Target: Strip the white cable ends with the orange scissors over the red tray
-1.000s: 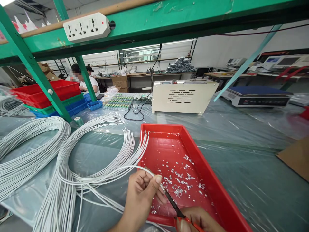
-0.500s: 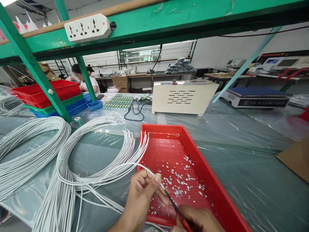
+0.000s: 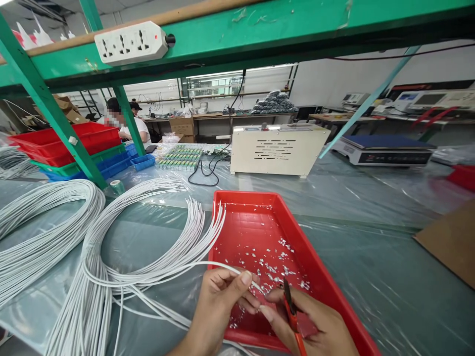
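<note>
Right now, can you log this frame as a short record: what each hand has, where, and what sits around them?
left hand: pinches the end of one thin white cable between thumb and fingers
right hand: holds small orange-handled scissors, blades pointing up, tip near the cable end
work spot: over the near end of the shallow red plastic tray
tray contents: scattered small silvery-white scraps
left of tray: looped bundles of white cables on the plastic-covered table
behind tray: cream metal box with vent slots

White cables, red tray, orange-handled cutters.
</note>
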`<state>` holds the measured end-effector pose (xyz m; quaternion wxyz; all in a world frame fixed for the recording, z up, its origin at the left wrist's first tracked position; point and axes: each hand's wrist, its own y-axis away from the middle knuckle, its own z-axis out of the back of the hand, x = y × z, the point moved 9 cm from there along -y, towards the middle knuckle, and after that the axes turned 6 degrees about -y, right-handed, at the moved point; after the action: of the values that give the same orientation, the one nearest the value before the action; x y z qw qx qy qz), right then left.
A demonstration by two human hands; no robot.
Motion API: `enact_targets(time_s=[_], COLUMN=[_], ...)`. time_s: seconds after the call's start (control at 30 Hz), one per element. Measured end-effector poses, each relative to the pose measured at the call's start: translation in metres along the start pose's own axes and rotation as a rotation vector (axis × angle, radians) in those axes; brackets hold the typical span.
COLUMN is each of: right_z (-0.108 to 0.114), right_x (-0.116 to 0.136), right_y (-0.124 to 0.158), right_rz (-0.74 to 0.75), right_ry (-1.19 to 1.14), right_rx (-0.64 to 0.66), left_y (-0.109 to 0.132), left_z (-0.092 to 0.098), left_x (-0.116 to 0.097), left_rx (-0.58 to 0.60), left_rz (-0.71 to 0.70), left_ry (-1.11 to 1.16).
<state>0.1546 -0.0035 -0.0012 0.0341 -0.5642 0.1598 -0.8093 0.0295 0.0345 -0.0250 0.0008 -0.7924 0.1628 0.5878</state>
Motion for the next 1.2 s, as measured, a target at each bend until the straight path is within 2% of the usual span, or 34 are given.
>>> enact_targets(time_s=[0.1,0.23,0.4,0.47,0.53,0.57,0.6,0.63,0.7,0.77,0.83,0.9,1.0,1.1,1.2], right_z=[0.007,0.006,-0.001,-0.002,-0.003,-0.004,-0.007,-0.008,-0.009,-0.005,-0.004,-0.009,-0.015,-0.015,-0.02], right_x=[-0.001,-0.003,-0.007,-0.014,-0.021,-0.023,-0.024,-0.025,-0.026,-0.026,-0.027,-0.028,-0.031,-0.035,-0.037], right_y=[-0.004,-0.006,-0.007,-0.006,-0.005,-0.005,-0.005,-0.005,-0.005,-0.004,-0.003,-0.002,-0.002,-0.003,-0.001], right_rz=[-0.057,-0.154,-0.263,-0.317,-0.349,-0.35,-0.344,-0.337,-0.33,-0.333,-0.344,-0.366,-0.397,-0.409,-0.444], right_ry=[-0.103,-0.199,-0.336,-0.396,-0.418,-0.419,-0.421,-0.424,-0.432,-0.428,-0.431,-0.467,-0.539,-0.608,-0.669], right_rx=[-0.081,-0.077,-0.038,-0.048,-0.037,-0.014,0.017,0.038,0.031,-0.023,-0.051,0.013,0.101,0.07,0.053], left_y=[0.001,0.0,0.005,0.013,0.025,0.03,0.034,0.036,0.037,0.035,0.034,0.033,0.037,0.044,0.045], left_z=[-0.002,-0.005,-0.006,-0.009,-0.023,-0.029,-0.032,-0.033,-0.029,-0.025,-0.026,-0.025,-0.023,-0.023,-0.022], left_x=[0.001,0.002,0.004,-0.004,-0.014,-0.021,-0.031,-0.041,-0.058,-0.061,-0.055,-0.051,-0.053,-0.057,-0.058], left_rx=[0.02,0.058,0.142,0.215,0.403,0.474,0.49,0.46,0.272,0.139,0.107,0.055,-0.054,-0.146,-0.201], left_rz=[0.009,0.033,0.073,0.007,-0.102,-0.189,-0.301,-0.429,-0.663,-0.785,-0.849,-0.883,-0.923,-0.99,-0.995], left_ry=[0.001,-0.079,-0.399,-0.594,-0.753,-0.811,-0.872,-0.937,-1.12,-1.274,-1.336,-1.318,-1.168,-1.069,-1.079])
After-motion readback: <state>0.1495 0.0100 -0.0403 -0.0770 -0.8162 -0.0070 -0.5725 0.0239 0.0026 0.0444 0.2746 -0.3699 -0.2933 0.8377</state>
